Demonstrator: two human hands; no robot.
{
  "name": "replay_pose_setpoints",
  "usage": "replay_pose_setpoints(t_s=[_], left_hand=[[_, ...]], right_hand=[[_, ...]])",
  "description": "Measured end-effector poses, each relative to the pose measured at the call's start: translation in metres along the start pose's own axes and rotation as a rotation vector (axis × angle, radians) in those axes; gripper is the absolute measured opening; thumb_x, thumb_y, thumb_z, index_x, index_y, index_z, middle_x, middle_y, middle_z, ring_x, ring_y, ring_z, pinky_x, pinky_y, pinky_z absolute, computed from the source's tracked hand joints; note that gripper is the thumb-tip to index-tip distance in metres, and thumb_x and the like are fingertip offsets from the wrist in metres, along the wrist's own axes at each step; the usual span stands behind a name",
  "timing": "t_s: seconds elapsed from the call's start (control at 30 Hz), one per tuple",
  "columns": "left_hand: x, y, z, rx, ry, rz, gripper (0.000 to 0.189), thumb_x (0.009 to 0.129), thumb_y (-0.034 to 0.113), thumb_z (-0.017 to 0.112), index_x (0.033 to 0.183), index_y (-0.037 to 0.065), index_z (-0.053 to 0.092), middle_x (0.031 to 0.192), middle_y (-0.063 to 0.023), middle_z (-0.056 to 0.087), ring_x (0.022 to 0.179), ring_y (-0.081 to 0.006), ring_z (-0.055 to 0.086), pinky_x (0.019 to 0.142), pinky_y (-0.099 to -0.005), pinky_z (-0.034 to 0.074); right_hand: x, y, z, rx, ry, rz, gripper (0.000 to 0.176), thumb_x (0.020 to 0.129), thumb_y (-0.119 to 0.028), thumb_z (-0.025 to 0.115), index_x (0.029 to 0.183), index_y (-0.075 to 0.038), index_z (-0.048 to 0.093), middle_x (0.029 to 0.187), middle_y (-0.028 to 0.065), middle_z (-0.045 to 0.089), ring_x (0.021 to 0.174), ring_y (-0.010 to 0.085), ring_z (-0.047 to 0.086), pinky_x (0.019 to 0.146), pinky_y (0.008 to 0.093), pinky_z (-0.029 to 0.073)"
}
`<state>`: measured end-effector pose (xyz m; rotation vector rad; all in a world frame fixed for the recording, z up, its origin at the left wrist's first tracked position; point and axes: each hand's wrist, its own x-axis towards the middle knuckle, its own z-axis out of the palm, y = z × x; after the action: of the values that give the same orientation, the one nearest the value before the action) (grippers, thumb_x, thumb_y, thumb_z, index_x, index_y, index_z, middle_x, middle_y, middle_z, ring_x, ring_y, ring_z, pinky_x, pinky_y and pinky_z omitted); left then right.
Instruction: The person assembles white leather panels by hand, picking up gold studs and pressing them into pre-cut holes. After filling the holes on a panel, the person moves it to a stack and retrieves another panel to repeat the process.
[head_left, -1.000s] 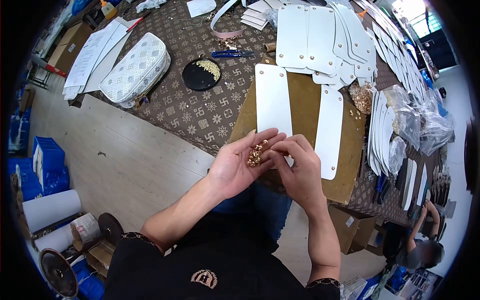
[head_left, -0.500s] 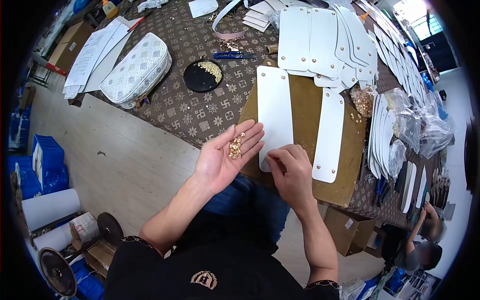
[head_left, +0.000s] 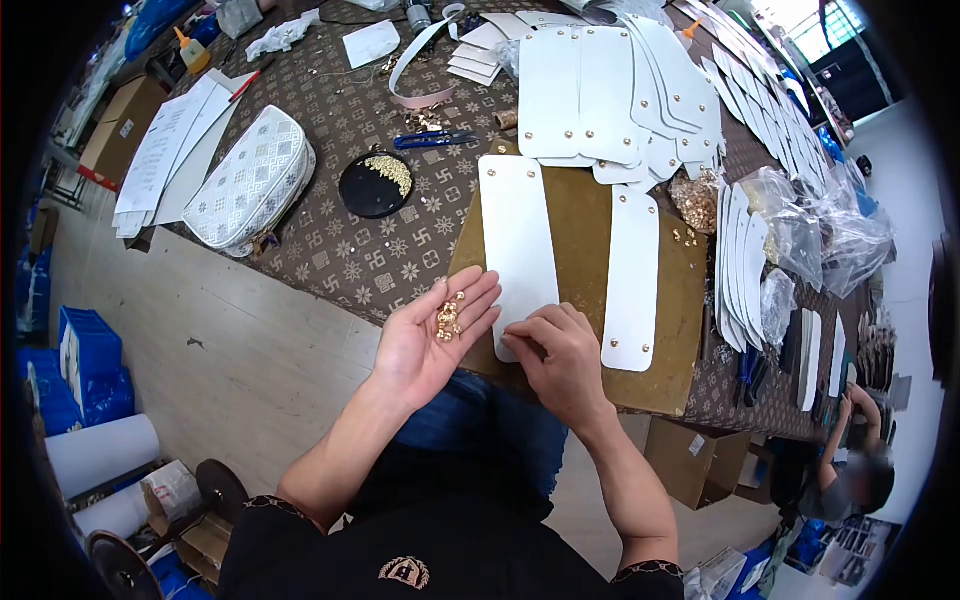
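Note:
My left hand point(head_left: 408, 347) is palm up and slightly cupped, with its fingers extended, holding a small heap of gold snap-like studs point(head_left: 448, 318). My right hand point(head_left: 562, 352) is closed in a pinch over the lower end of a long white strap-shaped panel point(head_left: 519, 235); what sits between the fingertips is too small to make out. Two gold studs show at the panel's far end, while its near right corner is covered by my fingers. To the right lies a narrower white panel point(head_left: 631, 280) with studs at both ends. Both panels rest on a brown board point(head_left: 580, 240).
Stacked white panels point(head_left: 575, 95) stand behind the board. A black dish point(head_left: 365, 200) of small gold pieces, blue thread snips point(head_left: 435, 139) and a patterned white pouch point(head_left: 250, 185) lie leftward. A bag of gold studs point(head_left: 696, 203) is at right. Another person point(head_left: 850, 470) works far right.
The view has shifted, so the table things appear farther left and the near panels lower. My left palm still holds the studs, and my right hand stays pinched at the panel's near end.

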<state>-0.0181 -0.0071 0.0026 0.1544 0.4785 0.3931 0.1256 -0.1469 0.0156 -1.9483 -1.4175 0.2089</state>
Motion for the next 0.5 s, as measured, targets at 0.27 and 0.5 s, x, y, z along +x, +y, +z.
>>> replay_pose_setpoints(t_s=[0.27,0.5], left_hand=[[0.003,0.003,-0.003,-0.057,-0.015,-0.025,0.049,0.114,0.022,0.032,0.149,-0.011,0.039,0.152,-0.0277,0.049,0.146,-0.0355,0.045,0.126,-0.0496,0.035],[-0.001,0.004,-0.004,-0.138,-0.008,-0.039,0.045,0.113,0.02,0.035,0.142,-0.012,0.047,0.146,-0.0302,0.053,0.141,-0.0404,0.05,0.123,-0.0493,0.041]], right_hand=[[0.003,-0.006,0.0,-0.147,-0.053,0.014,0.009,0.085,-0.011,0.079,0.085,-0.006,0.072,0.082,0.0052,0.065,0.086,0.0265,0.061,0.077,0.04,0.047],[0.0,0.038,-0.049,-0.349,0.342,0.174,0.052,0.083,-0.031,0.085,0.12,0.0,0.065,0.112,0.0181,0.065,0.106,0.0375,0.059,0.09,0.0469,0.047]])
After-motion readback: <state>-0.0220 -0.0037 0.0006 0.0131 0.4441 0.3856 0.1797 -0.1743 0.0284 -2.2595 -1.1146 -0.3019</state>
